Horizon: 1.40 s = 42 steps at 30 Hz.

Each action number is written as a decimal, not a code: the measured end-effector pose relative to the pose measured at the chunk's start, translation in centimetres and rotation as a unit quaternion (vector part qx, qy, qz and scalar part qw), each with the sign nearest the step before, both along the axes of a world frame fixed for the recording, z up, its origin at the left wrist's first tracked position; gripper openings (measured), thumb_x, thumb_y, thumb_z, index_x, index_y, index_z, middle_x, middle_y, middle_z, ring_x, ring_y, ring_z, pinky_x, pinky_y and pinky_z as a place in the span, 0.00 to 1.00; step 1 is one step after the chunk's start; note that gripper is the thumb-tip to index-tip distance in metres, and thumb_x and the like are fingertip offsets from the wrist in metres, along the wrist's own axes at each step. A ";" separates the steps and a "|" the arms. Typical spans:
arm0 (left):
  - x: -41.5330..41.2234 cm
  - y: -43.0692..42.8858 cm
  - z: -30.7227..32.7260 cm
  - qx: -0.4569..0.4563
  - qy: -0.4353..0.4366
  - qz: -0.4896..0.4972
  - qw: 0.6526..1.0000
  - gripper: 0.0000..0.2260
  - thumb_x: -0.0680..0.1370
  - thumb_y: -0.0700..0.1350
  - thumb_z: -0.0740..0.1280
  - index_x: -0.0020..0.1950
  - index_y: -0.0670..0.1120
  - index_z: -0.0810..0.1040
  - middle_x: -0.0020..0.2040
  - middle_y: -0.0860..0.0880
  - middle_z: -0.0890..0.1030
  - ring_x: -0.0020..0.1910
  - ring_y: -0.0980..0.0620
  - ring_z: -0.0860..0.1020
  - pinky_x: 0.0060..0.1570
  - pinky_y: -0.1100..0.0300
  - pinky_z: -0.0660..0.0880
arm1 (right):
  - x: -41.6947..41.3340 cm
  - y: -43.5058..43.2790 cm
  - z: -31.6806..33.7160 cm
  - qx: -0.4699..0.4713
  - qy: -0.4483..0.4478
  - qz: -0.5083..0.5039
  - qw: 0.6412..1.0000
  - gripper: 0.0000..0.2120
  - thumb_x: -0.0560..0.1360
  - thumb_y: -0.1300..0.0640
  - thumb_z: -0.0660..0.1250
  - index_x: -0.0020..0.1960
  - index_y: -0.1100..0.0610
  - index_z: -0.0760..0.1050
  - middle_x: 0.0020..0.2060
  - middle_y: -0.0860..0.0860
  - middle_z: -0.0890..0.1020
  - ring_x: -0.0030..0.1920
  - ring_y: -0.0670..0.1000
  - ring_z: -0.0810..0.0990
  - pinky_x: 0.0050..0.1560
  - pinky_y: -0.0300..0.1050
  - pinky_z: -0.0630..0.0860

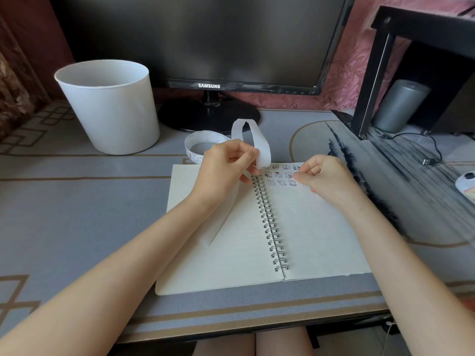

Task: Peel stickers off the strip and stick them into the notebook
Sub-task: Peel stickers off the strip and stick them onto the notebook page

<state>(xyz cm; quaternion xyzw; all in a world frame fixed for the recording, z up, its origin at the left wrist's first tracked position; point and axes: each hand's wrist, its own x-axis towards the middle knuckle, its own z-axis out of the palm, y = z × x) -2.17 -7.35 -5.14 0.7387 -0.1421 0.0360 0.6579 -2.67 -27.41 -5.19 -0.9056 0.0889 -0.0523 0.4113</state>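
At the top of the spiral binding (270,222), we find the working grip: the left hand (226,165) pinches the sticker strip (264,152) between thumb and curled fingertips, just above the paper. From this grip the strip rises behind the hand in a tall loop, then runs down and to the left into the roll (190,146), which lies on the desk mat (77,201) just beyond the far edge of the notebook (321,240). Below the grip, a bare tail of backing paper (226,217) slants down across the left page beside the forearm. Immediately to the right of the grip, the stickers (281,174) sit in three short rows at the top of the right page, between the two hands. At the right end of these rows we note the right hand (323,176): its fingers are curled, and thumb and forefinger meet at the page. We cannot tell whether they hold a sticker. The notebook lies open and flat under both hands. Further out, a white bucket (110,106) stands beyond and left of the grip, a dark monitor (200,39) stands directly beyond it, and a grey cylinder (401,106) stands well to the right under a black shelf (421,24).
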 end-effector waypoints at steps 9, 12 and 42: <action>0.0 0.0 0.1 -0.003 -0.004 -0.001 1.000 0.09 0.80 0.39 0.64 0.40 0.42 0.77 0.35 0.48 0.80 0.34 0.54 0.81 0.31 0.63 0.76 | -0.1 -0.7 0.3 0.015 0.037 0.039 0.998 0.06 0.72 0.58 0.72 0.42 0.53 0.75 0.34 0.47 0.77 0.29 0.45 0.72 0.27 0.35 0.66; 0.0 0.1 0.2 -0.003 -0.009 0.001 1.000 0.09 0.80 0.40 0.64 0.40 0.43 0.77 0.34 0.50 0.80 0.35 0.54 0.81 0.32 0.63 0.76 | 0.1 -0.8 0.3 0.011 0.037 0.038 0.999 0.07 0.73 0.60 0.70 0.40 0.51 0.74 0.36 0.47 0.77 0.32 0.46 0.73 0.33 0.40 0.68; -0.3 -0.2 0.7 -0.057 -0.015 -0.027 0.998 0.10 0.81 0.43 0.62 0.43 0.39 0.77 0.37 0.50 0.78 0.35 0.53 0.80 0.29 0.61 0.72 | -1.1 3.0 1.1 0.185 -0.200 0.179 0.945 0.12 0.71 0.66 0.72 0.45 0.52 0.73 0.38 0.49 0.81 0.40 0.45 0.78 0.41 0.40 0.72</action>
